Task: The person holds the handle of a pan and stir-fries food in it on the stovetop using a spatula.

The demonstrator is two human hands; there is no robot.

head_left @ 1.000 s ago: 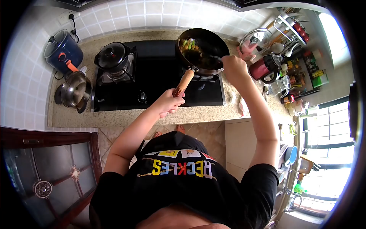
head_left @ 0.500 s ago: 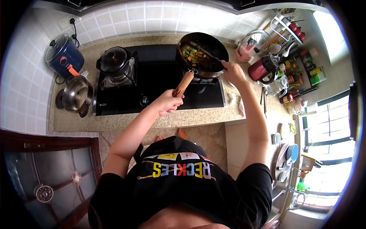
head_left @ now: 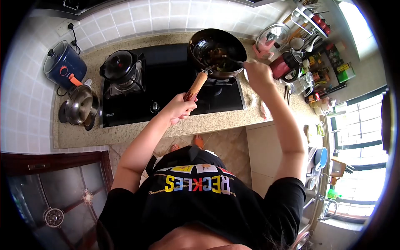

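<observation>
A dark wok (head_left: pixel 231 43) sits tilted over the right burner, with chopped food (head_left: pixel 217 58) blurred in its bottom. My left hand (head_left: pixel 182 108) is closed around its wooden handle (head_left: pixel 196 86). At the wok's right rim, my right hand (head_left: pixel 259 76) grips the dark handle of a cooking spatula (head_left: pixel 236 62). The spatula's blade is down among the food and hard to make out.
A lidded black pot (head_left: pixel 118 66) stands on the left burner of the black glass hob (head_left: pixel 166 62). Left of it are a steel pan (head_left: pixel 80 104) and a blue electric cooker (head_left: pixel 64 64). A glass lid (head_left: pixel 273 37) and a red jug-like appliance (head_left: pixel 280 67) stand to the right.
My right hand has moved right and slightly down with the spatula. The food has shifted and blurred in the wok, which appears more tilted. My left hand keeps its hold on the handle.
</observation>
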